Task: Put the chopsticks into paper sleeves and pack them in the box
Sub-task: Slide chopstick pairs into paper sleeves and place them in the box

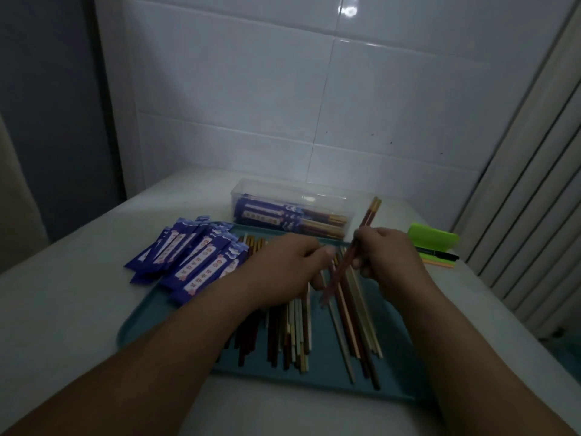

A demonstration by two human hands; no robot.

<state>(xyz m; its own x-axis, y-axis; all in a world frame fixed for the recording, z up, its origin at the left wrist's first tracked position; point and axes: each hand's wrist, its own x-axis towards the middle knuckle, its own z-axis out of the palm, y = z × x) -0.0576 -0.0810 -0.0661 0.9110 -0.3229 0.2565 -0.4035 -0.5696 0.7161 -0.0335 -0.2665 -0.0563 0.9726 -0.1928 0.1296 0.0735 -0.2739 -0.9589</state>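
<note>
My right hand (388, 256) grips a pair of reddish chopsticks (369, 215), tilted, gold ends pointing up and away, above the teal tray (138, 325). My left hand (286, 269) hovers palm down over the loose chopsticks (292, 335) on the tray, fingers curled; whether it holds one is hidden. Blue paper sleeves (195, 256) lie fanned out at the tray's left edge. Behind the tray stands a clear plastic box (292, 209) with several sleeved chopsticks inside.
A green case (434, 237), a black pen (440, 255) and orange notes sit at the right on the white table (63, 309). A tiled wall rises behind the table. A ribbed radiator-like panel stands at the right.
</note>
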